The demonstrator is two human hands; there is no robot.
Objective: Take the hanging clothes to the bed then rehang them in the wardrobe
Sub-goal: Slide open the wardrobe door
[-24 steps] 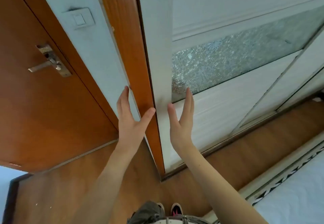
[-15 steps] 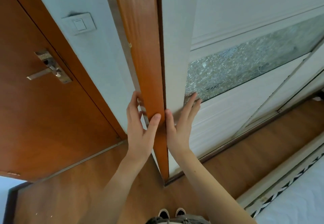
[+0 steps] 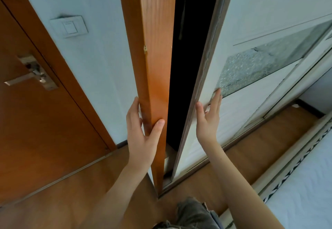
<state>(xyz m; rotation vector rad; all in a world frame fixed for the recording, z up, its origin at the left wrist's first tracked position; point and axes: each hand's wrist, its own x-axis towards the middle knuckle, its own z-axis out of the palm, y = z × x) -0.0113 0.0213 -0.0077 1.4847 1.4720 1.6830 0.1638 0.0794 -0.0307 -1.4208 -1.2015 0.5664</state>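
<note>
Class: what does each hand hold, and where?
Left hand grips the orange wooden wardrobe post low down, thumb in front. Right hand holds nothing, pressing flat on the white sliding door.

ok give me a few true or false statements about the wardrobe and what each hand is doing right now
1. The white sliding door stands partly open, with a dark gap beside it. True.
2. The right hand lies flat against the white sliding door, fingers straight. True.
3. The left hand holds a hanger. False: it grips the wooden side panel, thumb on its front.
4. The light switch sits right of the sliding door. False: it is on the wall left of the wooden side panel, near the brown door.
</note>
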